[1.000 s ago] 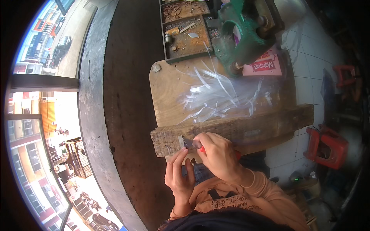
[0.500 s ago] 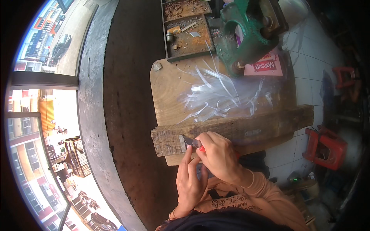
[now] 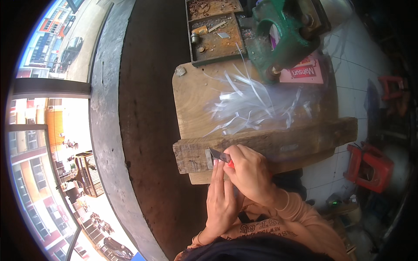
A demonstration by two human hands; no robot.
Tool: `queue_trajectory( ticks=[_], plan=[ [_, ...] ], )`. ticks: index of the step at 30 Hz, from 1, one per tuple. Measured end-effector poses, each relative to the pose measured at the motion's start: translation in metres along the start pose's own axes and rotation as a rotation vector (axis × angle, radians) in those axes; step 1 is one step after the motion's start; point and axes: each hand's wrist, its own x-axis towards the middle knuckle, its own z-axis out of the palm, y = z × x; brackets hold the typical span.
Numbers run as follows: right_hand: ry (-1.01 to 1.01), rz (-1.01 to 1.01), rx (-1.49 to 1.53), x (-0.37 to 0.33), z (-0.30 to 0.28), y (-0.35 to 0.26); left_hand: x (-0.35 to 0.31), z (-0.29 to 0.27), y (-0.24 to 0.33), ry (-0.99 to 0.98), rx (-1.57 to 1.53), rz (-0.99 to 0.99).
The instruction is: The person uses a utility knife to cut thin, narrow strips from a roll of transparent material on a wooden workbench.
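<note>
A worn wooden beam (image 3: 313,136) lies across the front of the wooden board. Near its left end is a short pale strip (image 3: 209,160). My right hand (image 3: 251,172) is closed round the red handle of a cutter knife (image 3: 220,155), whose dark blade points left, its tip at the strip's upper part. Below it, my left hand (image 3: 222,204) has its fingers stretched out, fingertips at the beam's front edge beside the strip and close under the blade. Whether those fingertips press on the strip is hard to make out.
Thin clear plastic strips (image 3: 257,104) are heaped on the board (image 3: 187,95) beyond the beam. Behind stand a green metal machine (image 3: 278,48) and a tray (image 3: 217,41) of small parts. A pink packet (image 3: 302,74) lies there; a red stool (image 3: 370,167) stands at right.
My left fingers have straightened and lie closer together. The knife stays in my right hand, its blade still at the strip. The whole view has shifted slightly.
</note>
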Motion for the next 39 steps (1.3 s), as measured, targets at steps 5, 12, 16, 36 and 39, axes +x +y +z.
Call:
queue_trajectory(
  ticks=[5, 12, 16, 36, 39],
  plan=[
    [-0.068, -0.021, -0.027, 0.002, -0.004, -0.001, -0.004, 0.003, -0.002, -0.012, 0.001, -0.011],
    [-0.074, -0.036, -0.023, 0.002, -0.002, 0.001, -0.004, 0.003, -0.003, -0.040, 0.066, -0.017],
    [-0.058, -0.005, 0.033, 0.000, 0.000, 0.004, -0.002, -0.001, 0.000, -0.053, 0.098, -0.011],
    [-0.414, 0.084, -0.110, -0.009, -0.123, 0.046, 0.007, 0.001, -0.004, -0.152, 0.612, 0.229],
    [-0.460, 0.239, -0.062, -0.017, -0.170, 0.071, 0.006, 0.001, -0.007, -0.145, 0.648, 0.248]
  ],
)
